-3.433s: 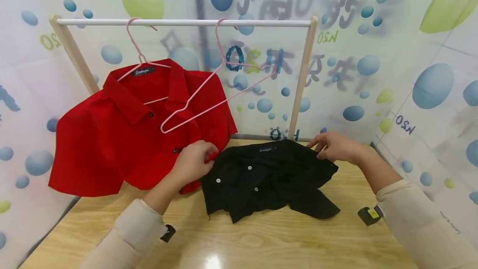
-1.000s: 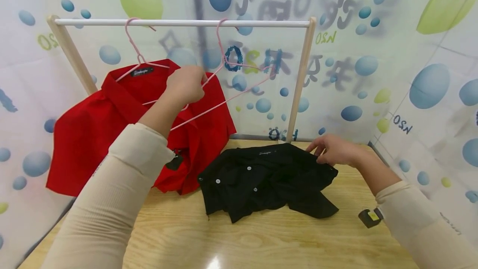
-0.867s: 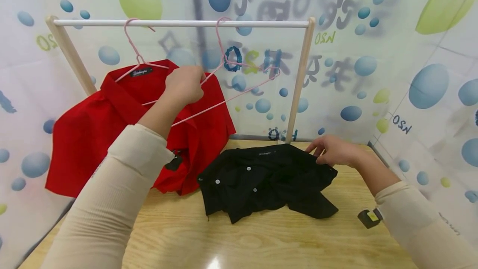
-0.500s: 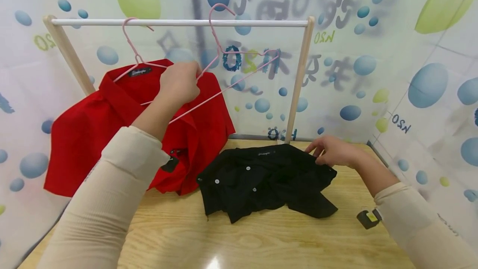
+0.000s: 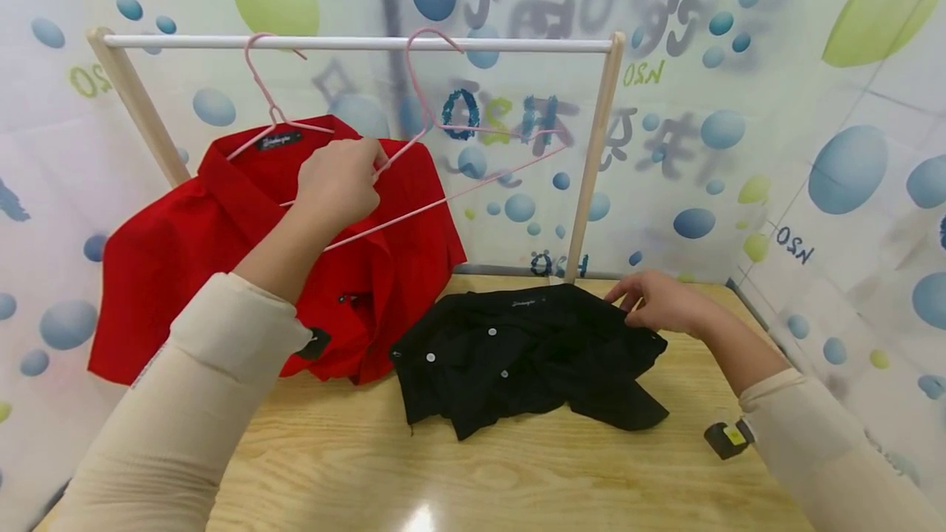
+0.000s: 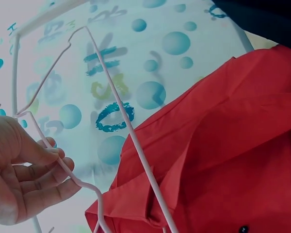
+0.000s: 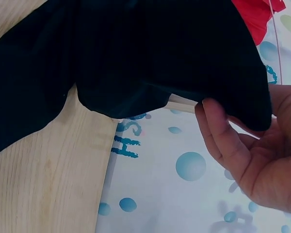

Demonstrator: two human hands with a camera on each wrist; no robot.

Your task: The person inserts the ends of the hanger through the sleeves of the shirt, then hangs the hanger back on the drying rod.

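Observation:
My left hand [image 5: 340,183] grips one sloping arm of a bare pink clothes hanger [image 6: 131,128], in front of the red shirt. In the left wrist view, the thumb and fingers of this hand [image 6: 24,177] close round the thin bar. The hanger's hook overlaps the rail; whether it touches cannot be told. My right hand [image 5: 668,302] pinches the upper right edge of a black shirt [image 5: 539,360] with white buttons, lying crumpled on the table. In the right wrist view, dark cloth [image 7: 184,53] drapes over the right fingers [image 7: 220,126] and hides part of them.
A red shirt [image 5: 163,269] hangs on another pink hanger [image 5: 266,97] at the left. Both are at the white rail [image 5: 517,45] of a rack with wooden posts [image 5: 594,154]. Patterned sheets surround the wooden table [image 5: 488,483].
My left hand has left the black shirt's left side and taken hold of the bare hanger. The hook rose above the rail, then came lower and further left. My right hand stays on the black shirt.

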